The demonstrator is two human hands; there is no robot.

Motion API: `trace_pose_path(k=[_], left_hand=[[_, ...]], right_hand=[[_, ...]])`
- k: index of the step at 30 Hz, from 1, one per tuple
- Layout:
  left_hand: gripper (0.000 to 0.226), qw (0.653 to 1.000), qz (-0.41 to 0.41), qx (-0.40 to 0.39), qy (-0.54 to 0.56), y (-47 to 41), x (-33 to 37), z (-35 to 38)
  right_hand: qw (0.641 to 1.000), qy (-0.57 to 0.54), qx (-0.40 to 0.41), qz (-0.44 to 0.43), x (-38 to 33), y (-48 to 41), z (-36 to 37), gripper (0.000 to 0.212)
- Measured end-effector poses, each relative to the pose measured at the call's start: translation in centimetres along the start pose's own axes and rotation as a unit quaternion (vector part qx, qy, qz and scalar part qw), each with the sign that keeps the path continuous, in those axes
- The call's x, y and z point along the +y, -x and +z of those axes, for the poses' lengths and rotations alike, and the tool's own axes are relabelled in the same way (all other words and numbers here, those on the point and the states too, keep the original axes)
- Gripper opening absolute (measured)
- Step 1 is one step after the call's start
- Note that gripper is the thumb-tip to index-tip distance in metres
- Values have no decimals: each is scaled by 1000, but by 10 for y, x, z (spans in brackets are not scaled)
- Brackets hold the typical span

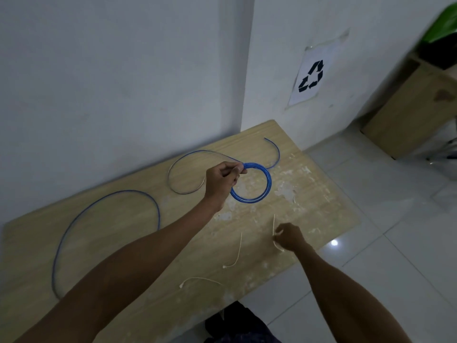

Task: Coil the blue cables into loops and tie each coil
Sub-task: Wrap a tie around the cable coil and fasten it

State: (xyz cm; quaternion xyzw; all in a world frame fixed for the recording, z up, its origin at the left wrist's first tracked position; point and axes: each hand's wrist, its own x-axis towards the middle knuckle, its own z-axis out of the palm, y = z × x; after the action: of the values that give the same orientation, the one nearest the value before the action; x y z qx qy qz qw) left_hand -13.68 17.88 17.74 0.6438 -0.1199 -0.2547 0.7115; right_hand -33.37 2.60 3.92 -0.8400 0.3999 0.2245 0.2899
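My left hand point(222, 180) grips a blue cable coil point(265, 186) of several loops, held just above the wooden table point(123, 243). The cable's loose ends trail out from the coil: one sweeps left in a wide arc point(183, 164) and one curls off to the right point(275, 149). A second blue cable point(106, 201) lies uncoiled in a big arc on the table's left side. My right hand point(289, 237) pinches a thin white tie point(273, 225) near the table's right edge. Two more white ties point(236, 253) point(200, 279) lie loose near the front.
The table stands against a white wall with a corner behind it. A paper sheet with a recycling symbol point(311, 76) is taped to the right wall. A cardboard box point(408, 107) sits on the tiled floor at the far right.
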Motion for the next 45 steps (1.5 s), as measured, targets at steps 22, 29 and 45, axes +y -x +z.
trace_pose_path(k=[22,29,45], left_hand=[[15,981,184,19,55,-48,182,-59],[16,963,270,18,16,-45,275,-103],[13,937,322,76,-114,-18,311,-138]], right_hand=[[824,-386,285,-303,-248,48,-208,21],[763,-447,77,-461,-340,93,-311,33],[740,-183,186,-620,-431,155,-336,24]])
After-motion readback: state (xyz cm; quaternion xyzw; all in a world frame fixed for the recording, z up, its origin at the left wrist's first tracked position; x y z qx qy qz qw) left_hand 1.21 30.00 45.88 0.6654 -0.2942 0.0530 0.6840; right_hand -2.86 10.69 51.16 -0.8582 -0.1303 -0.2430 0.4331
